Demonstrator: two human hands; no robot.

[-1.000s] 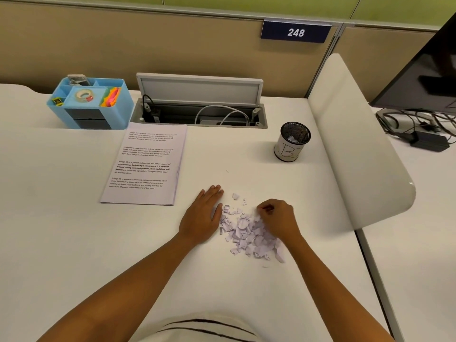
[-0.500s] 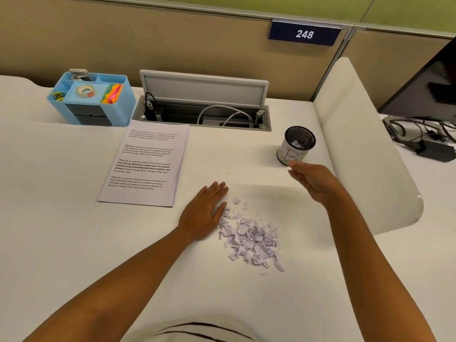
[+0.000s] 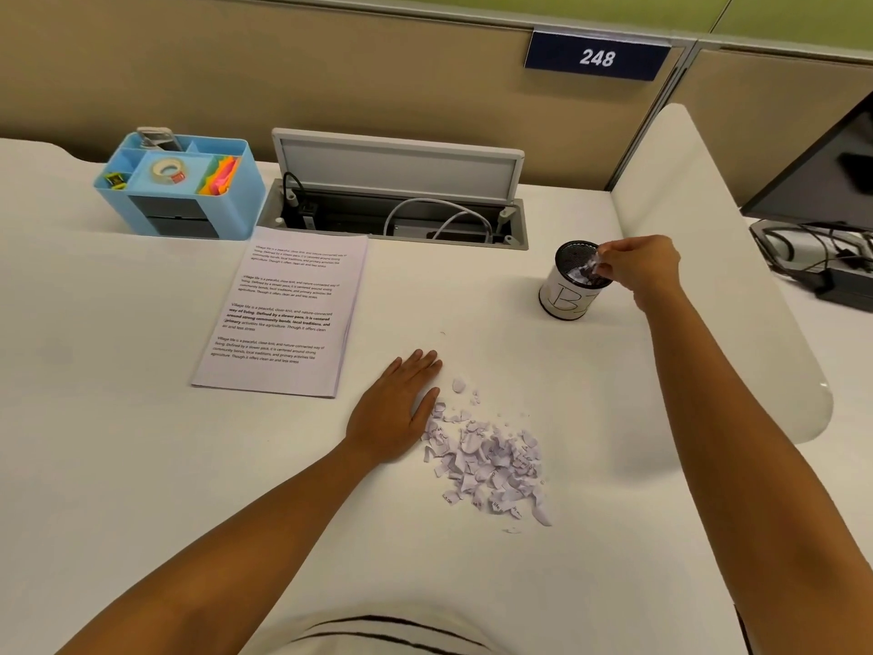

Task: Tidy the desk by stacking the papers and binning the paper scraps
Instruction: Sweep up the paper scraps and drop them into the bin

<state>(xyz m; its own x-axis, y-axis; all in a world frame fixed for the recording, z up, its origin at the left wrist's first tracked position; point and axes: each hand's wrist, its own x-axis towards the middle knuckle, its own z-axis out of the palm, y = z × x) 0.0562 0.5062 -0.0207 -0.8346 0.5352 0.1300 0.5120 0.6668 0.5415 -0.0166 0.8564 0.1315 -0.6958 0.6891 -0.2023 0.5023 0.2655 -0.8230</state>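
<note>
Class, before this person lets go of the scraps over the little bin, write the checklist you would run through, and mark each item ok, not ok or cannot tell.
1. Right hand is over the bin mouth: ok, its fingertips sit above the rim.
2. Scraps are pinched in that hand: ok, a few white bits show at the fingertips.
3. Bin stands upright on the desk: ok.
4. Bin has room left: cannot tell, some paper shows inside but the depth is hidden.
5. Left hand steadies the scrap pile: ok, it lies flat beside the pile.
6. Papers are stacked: ok, one neat stack.
</note>
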